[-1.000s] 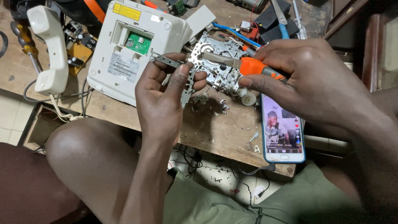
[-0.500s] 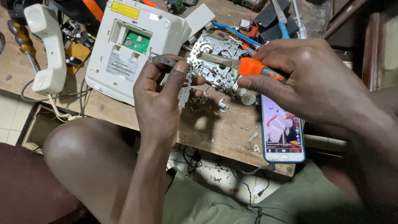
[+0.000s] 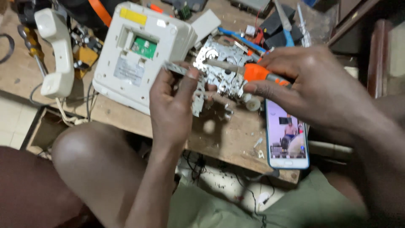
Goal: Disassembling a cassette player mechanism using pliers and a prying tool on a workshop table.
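A person's left hand [image 3: 173, 105] is gripping a metal mechanism [image 3: 219, 69] above the wooden bench [image 3: 223, 139], fingers pinched on its edge. The right hand [image 3: 312, 84], fingers wrapped around an orange-handled screwdriver [image 3: 253, 72], is still pressing its tip into the mechanism; little has shifted beside the overturned telephone [image 3: 141, 55].

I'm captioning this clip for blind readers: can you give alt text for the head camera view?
A person's left hand steadies a metal mechanism on a cluttered wooden workbench while the right hand works an orange-handled screwdriver into it. An overturned white telephone base, its handset and a lit smartphone lie around them.
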